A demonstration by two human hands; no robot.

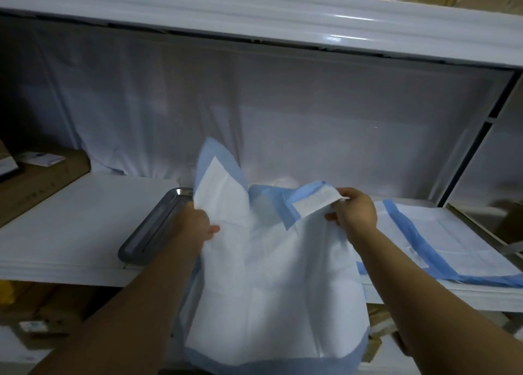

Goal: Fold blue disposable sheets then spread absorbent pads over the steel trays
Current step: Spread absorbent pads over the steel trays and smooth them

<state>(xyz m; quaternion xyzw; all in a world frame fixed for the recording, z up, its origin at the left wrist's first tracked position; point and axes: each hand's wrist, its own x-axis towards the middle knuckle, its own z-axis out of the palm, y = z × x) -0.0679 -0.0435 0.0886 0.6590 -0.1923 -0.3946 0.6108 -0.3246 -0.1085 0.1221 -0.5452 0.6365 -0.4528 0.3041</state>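
Note:
A white absorbent pad with a blue border (pixel 271 284) hangs partly unfolded in front of the shelf, its lower edge drooping below the shelf front. My left hand (pixel 198 223) grips its left edge, and my right hand (pixel 355 210) pinches a folded top corner. Under the pad's left side a steel tray (pixel 154 227) lies on the white shelf, only its left rim showing. A second pad (pixel 452 247) lies spread flat on the shelf at the right.
The white shelf (pixel 70 233) has a white back panel and another shelf above it. A brown cardboard box (pixel 36 182) sits at the far left. More cartons stand below the shelf. A vertical frame post (pixel 478 139) bounds the right side.

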